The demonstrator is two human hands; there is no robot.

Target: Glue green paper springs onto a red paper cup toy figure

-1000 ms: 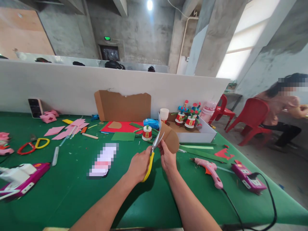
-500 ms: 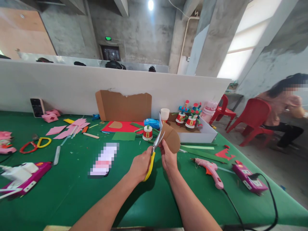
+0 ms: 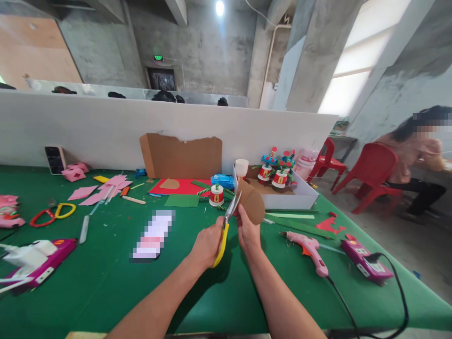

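My left hand (image 3: 209, 242) is closed around the yellow handles of a pair of scissors (image 3: 222, 245), whose metal blades point up and to the right. A rounded piece of brown cardboard (image 3: 252, 203) is pinched in my right hand (image 3: 248, 229), the thumb on its near face. The blades lie at the cardboard's left edge. Just behind the scissors stands a red and white paper cup figure (image 3: 216, 195) with green spiral paper arms. Part of the left hand's fingers is hidden behind the handles.
A white box (image 3: 293, 201) holds several cup figures at the back. To the right lie a pink glue gun (image 3: 307, 247) and a purple power strip (image 3: 365, 259). Another power strip (image 3: 49, 263), red-and-yellow-handled scissors (image 3: 52, 214) and pink paper (image 3: 109, 188) are on the left.
The scissor blades have drawn slightly closer together at the cardboard's edge. Both hands hold nearly the same place, and the view has shifted a little.
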